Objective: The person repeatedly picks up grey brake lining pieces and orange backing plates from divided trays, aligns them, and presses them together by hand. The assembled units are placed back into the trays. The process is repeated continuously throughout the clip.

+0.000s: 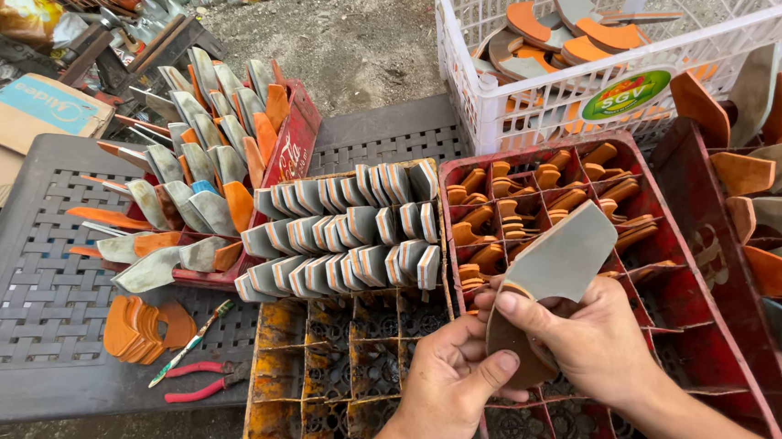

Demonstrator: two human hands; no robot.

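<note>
Both my hands hold one flat grey sole-shaped piece [561, 255] with a brown heel end, over a red compartment crate [679, 295]. My right hand [594, 339] grips its lower part from the right, thumb across the brown end. My left hand [448, 384] pinches the brown bottom edge from below. The crate's far compartments hold several small orange-brown pieces [501, 220]. To the left, a yellow crate [325, 371] carries rows of grey pieces with orange edges [344, 235] stood on end.
A white plastic basket [546, 102] with orange and grey pieces stands behind. Another red crate [291, 139] at left holds several upright grey and orange pieces. Red-handled pliers [205, 381], a thin tool [190, 343] and stacked orange pieces [140, 326] lie on a grey lattice table [28, 295].
</note>
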